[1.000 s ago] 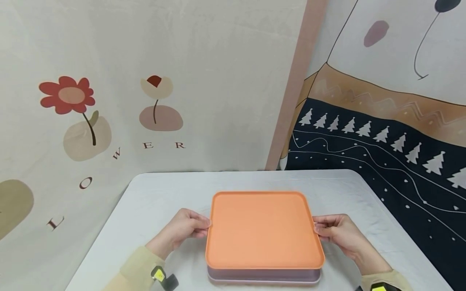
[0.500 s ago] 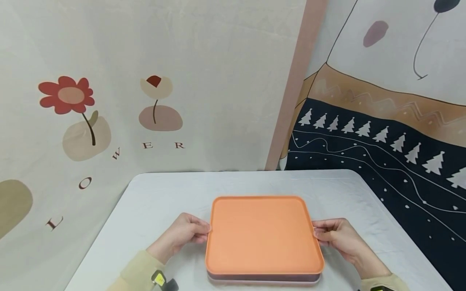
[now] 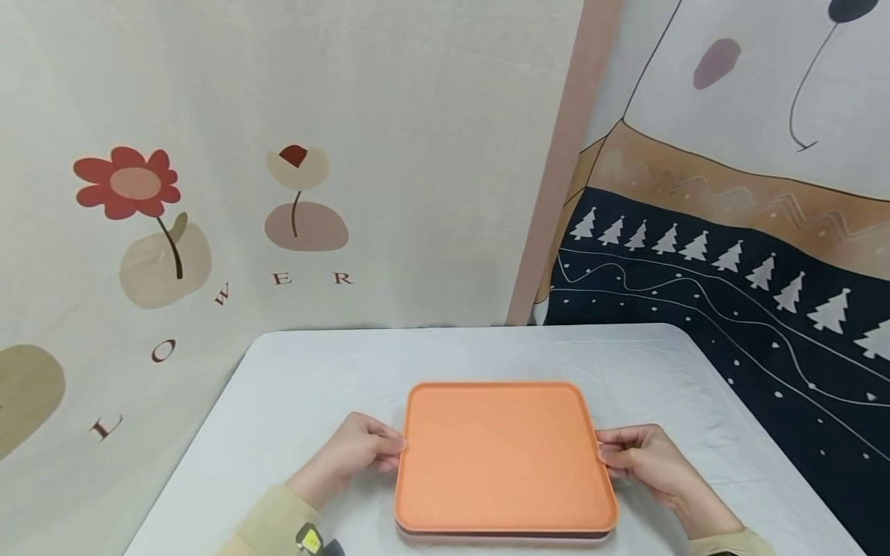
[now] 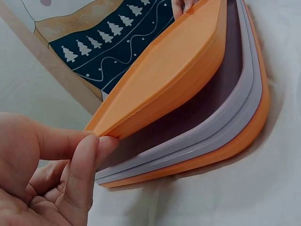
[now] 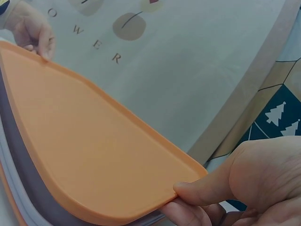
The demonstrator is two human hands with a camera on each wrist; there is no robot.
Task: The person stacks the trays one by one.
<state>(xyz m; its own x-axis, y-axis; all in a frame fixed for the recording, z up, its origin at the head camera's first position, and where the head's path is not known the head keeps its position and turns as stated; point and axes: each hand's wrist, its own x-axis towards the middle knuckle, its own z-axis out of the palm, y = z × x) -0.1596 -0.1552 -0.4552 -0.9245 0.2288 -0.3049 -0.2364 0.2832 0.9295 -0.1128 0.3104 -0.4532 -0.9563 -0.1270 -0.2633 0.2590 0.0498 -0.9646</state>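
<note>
An orange tray [image 3: 506, 455] with rounded corners lies level between both hands, just over a stack of similar trays. My left hand [image 3: 361, 446] pinches its left rim with thumb and fingers; my right hand [image 3: 643, 455] pinches the right rim. In the left wrist view the orange tray [image 4: 164, 70] sits a little above the stack, with a dark gap under it. Below it show purple-grey trays [image 4: 225, 127] and another orange tray [image 4: 254, 141] at the bottom. From the head view, only a thin strip of the stack [image 3: 507, 540] shows along the front.
The trays are on a table with a white cloth [image 3: 334, 363]. A pale wall hanging [image 3: 431, 154] with printed flowers and letters is behind the table. On the right hangs a dark cloth [image 3: 695, 309] printed with white trees.
Both hands have lowered the orange tray toward the stack, moving it nearer the front. The purple-grey band visible beneath its front edge has narrowed. Both hands keep their hold.
</note>
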